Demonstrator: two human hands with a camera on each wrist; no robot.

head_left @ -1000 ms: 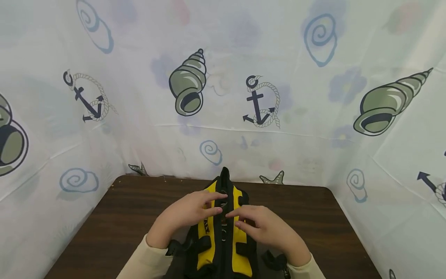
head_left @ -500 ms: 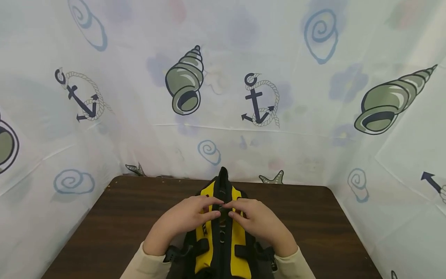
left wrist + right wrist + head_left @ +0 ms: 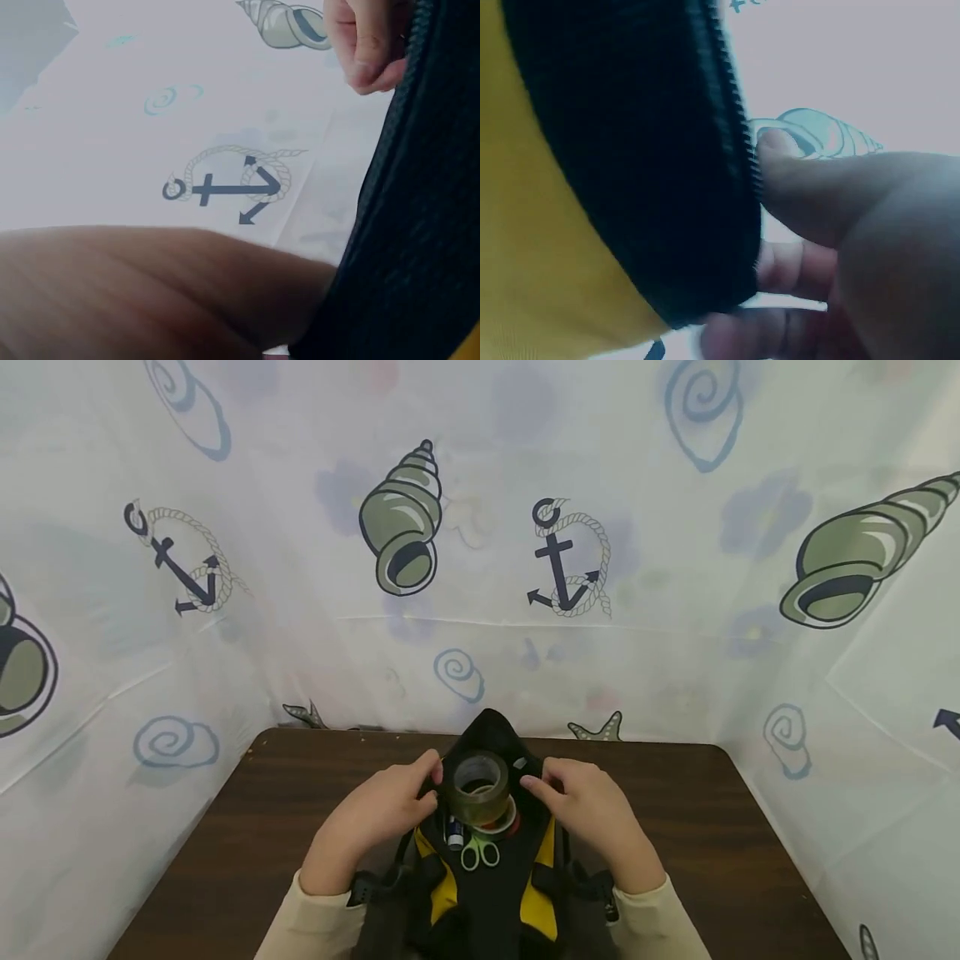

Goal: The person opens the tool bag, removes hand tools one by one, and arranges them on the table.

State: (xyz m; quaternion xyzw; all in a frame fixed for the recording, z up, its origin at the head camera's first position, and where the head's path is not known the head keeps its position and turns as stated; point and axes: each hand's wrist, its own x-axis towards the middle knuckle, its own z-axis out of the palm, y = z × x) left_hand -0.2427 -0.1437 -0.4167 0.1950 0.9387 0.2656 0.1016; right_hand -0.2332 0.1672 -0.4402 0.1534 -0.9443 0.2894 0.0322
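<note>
A black and yellow backpack (image 3: 540,906) stands on the dark wooden table (image 3: 262,827), its top pocket spread wide. My left hand (image 3: 386,806) grips the left edge of the opening and my right hand (image 3: 588,806) grips the right edge. Inside the opening sit a roll of clear tape (image 3: 477,787), green-handled scissors (image 3: 480,852) and a small blue-capped item (image 3: 454,835). The left wrist view has the black zipper edge (image 3: 394,127) with fingertips (image 3: 367,56) pinching it. In the right wrist view my thumb (image 3: 817,191) presses on the black zipper rim (image 3: 727,112) above yellow fabric (image 3: 540,247).
A white curtain printed with shells, anchors and spirals (image 3: 480,543) walls in the table at the back and both sides. Bare tabletop lies to the left (image 3: 225,860) and right (image 3: 712,843) of the backpack.
My hands, which met over the zipper at the top of the backpack, have moved apart and pulled the pocket wide, exposing the tape roll, scissors and small item inside.
</note>
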